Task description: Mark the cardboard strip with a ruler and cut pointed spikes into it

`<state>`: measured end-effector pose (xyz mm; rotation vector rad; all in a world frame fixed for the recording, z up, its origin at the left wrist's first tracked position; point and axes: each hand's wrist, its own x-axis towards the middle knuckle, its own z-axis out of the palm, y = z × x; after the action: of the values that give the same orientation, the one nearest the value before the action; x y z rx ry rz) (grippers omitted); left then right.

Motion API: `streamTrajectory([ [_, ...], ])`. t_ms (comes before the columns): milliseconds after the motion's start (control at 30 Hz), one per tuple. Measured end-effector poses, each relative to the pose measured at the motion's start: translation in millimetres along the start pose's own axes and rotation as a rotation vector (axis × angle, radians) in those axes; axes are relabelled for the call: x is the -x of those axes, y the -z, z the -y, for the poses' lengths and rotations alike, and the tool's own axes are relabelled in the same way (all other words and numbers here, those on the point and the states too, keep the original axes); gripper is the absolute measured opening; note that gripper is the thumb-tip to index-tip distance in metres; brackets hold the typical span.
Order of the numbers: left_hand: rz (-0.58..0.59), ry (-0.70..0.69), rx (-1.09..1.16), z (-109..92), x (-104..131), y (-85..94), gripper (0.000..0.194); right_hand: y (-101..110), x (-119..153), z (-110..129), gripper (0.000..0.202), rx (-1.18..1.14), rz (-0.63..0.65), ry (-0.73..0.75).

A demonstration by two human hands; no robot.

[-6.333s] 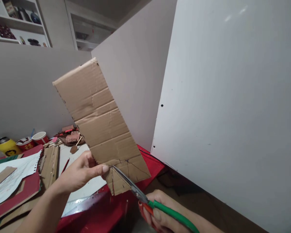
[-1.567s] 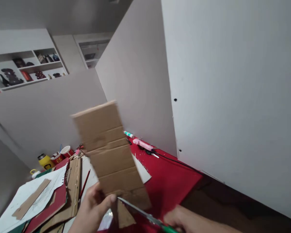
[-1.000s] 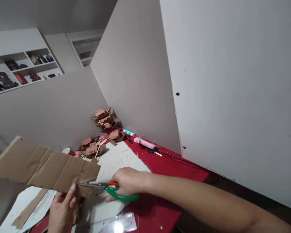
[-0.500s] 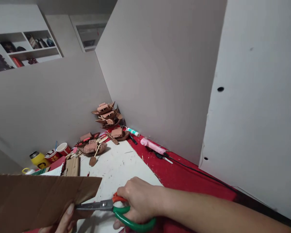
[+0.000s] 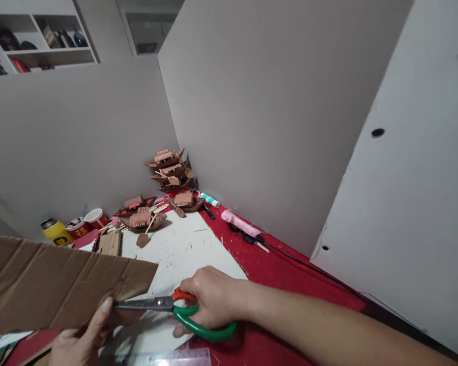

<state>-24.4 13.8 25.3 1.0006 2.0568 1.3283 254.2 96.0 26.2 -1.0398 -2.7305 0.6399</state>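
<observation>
My right hand is closed round the green and orange handles of a pair of scissors. The blades point left into a piece of brown corrugated cardboard, and look nearly closed in a cut near its right end. Below the cut, a smaller strip of the cardboard hangs at the blades. My left hand grips the cardboard's lower edge, with the thumb on top close to the blade tips. Its other fingers are partly hidden under the sheet.
Several cardboard model boats stand at the back corner. Nearby lie a pink glue gun with a black cord, a glue tube, paper cups and a yellow container. A clear ruler lies at the front. Grey panels wall the table.
The view has tilted down a little, bringing the ruler into sight. The cardboard has turned, showing more of its face. Both hands keep their holds, and the scissor blades remain in the cut.
</observation>
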Motion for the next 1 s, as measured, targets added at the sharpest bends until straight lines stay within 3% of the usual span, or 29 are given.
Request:
streamTrajectory([
  [133,0.086,0.002,0.249,-5,10,-12.5,0.037,-1,0,-5,0.062,-0.011,-0.035,0.021],
  [333,0.165,-0.037,0.417,-16,21,-20.5,0.04,4,2,-7,0.051,-0.1,-0.006,0.031],
  [500,0.145,-0.013,0.44,-21,29,-20.9,0.039,10,6,-3,0.048,-0.049,0.057,0.03],
  [667,0.047,-0.05,0.577,-23,20,-12.7,0.041,10,6,-10,0.038,0.01,0.015,0.017],
  [1000,0.067,-0.071,0.661,-26,16,-7.0,0.045,-2,8,-2,0.032,-0.277,0.06,0.115],
])
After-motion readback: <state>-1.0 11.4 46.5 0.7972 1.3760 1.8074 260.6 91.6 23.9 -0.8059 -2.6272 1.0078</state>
